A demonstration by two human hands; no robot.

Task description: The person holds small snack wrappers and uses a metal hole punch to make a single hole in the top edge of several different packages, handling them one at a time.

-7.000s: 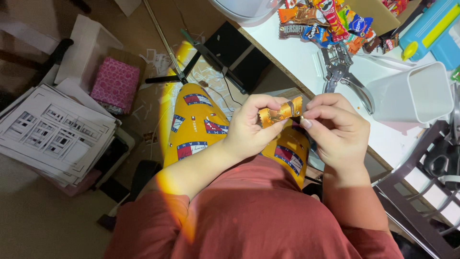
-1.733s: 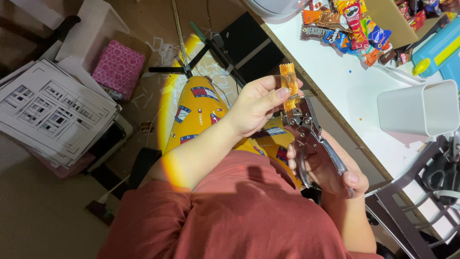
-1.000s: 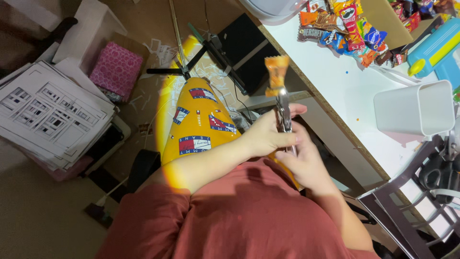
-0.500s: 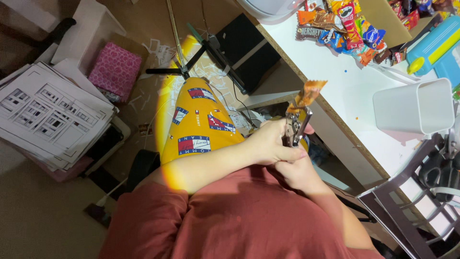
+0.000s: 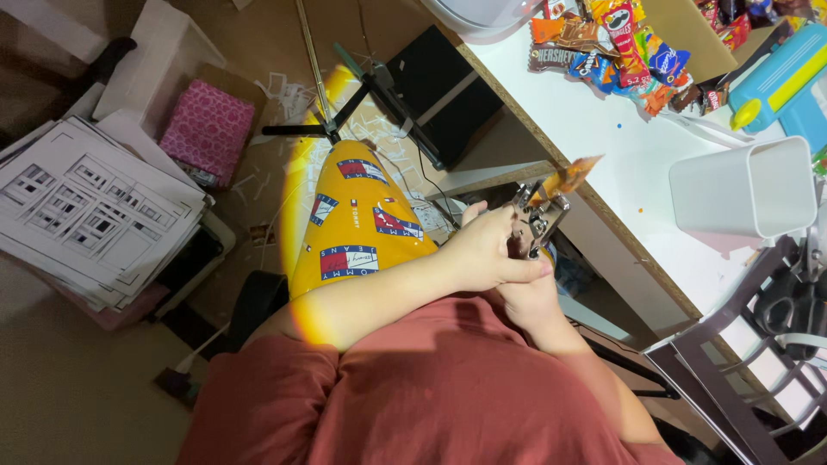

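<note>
My left hand (image 5: 487,257) is closed around the handles of a metal plier-like tool (image 5: 536,226), just above my lap. My right hand (image 5: 530,300) lies under it, mostly hidden, and also grips the tool from below. An orange candy wrapper (image 5: 568,177) sticks up and to the right from the tool's jaws, pinched there, next to the edge of the white desk (image 5: 603,146). My yellow trousers (image 5: 357,224) with patches are to the left of the hands.
On the desk lie a heap of snack packets (image 5: 620,43), a white plastic bin (image 5: 745,189) and a blue case (image 5: 788,73). On the floor are a black tripod (image 5: 345,112), a pink box (image 5: 207,129) and a stack of printed sheets (image 5: 86,211). A metal-framed chair (image 5: 758,362) stands at right.
Both hands first held the wrapper alone. The right hand then brought in the metal tool, the wrapper went into its jaws, and the hands dropped lower with the tool tilted right.
</note>
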